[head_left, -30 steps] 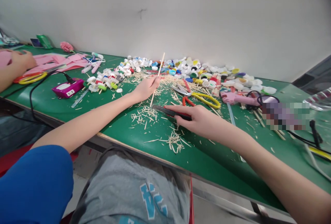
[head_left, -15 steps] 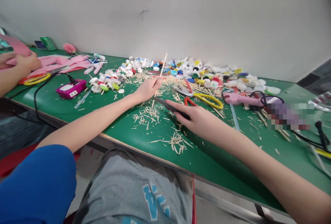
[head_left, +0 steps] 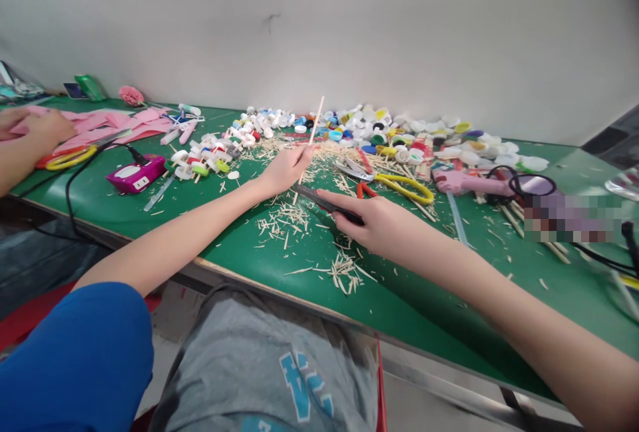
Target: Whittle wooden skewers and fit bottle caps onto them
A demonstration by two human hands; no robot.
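Note:
My left hand (head_left: 287,169) is closed around a thin wooden stick (head_left: 316,122) that slants upward out of the fist. Its lower end shows below the fingers. In my right hand (head_left: 372,216) is a dark knife (head_left: 327,204), the fingers wrapped round its handle. The knife's tip lies against or very close to the lower part of the stick; exact contact cannot be told. Pale wood shavings (head_left: 284,222) lie on the green table beneath both hands. Close beyond my right hand are pliers with red handles (head_left: 367,190) and scissors with yellow handles (head_left: 407,187).
Colourful bottle caps (head_left: 379,132) are heaped along the wall. A pink glue gun (head_left: 469,182) and black cables are on the right. A magenta power block (head_left: 136,174) sits on the left, near pink strips (head_left: 104,122) and another person's hands (head_left: 47,131). The green table (head_left: 234,245) ends before my lap.
The view has shifted slightly. Both my hands keep their grips, with the knife still at the stick's lower part. The other person's hands have lowered with the pink material.

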